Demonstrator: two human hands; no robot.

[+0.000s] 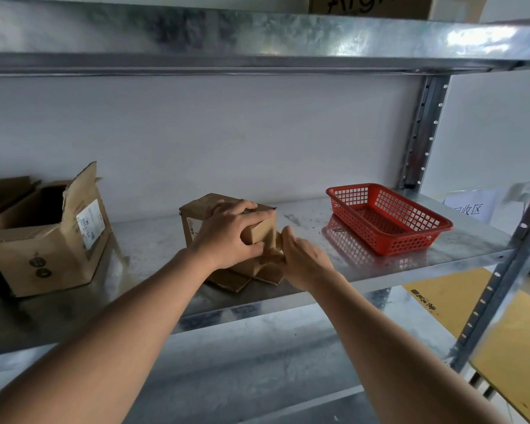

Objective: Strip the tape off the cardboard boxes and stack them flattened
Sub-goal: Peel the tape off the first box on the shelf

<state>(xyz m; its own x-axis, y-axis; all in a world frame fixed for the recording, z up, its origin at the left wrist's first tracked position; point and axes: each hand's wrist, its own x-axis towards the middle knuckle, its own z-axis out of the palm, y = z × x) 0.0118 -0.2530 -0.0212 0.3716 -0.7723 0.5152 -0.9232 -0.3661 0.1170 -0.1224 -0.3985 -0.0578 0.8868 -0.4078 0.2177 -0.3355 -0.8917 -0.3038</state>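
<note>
A small brown cardboard box (193, 215) stands in the middle of the metal shelf (303, 215), its lower flaps splayed out on the shelf surface toward me. My left hand (231, 234) grips the box's top right corner, fingers over the top and thumb on the near face. My right hand (302, 260) is against the box's lower right side, its fingers curled at a flap; what they pinch is hidden. A larger open cardboard box (43, 243) with a white label and a raised flap stands at the left.
A red plastic mesh basket (410, 237) sits on the shelf's right part. An upper shelf (257, 41) hangs close overhead with a box on it. Perforated steel uprights (423, 130) stand at the right. Yellow cardboard sheets (508, 347) lie lower right.
</note>
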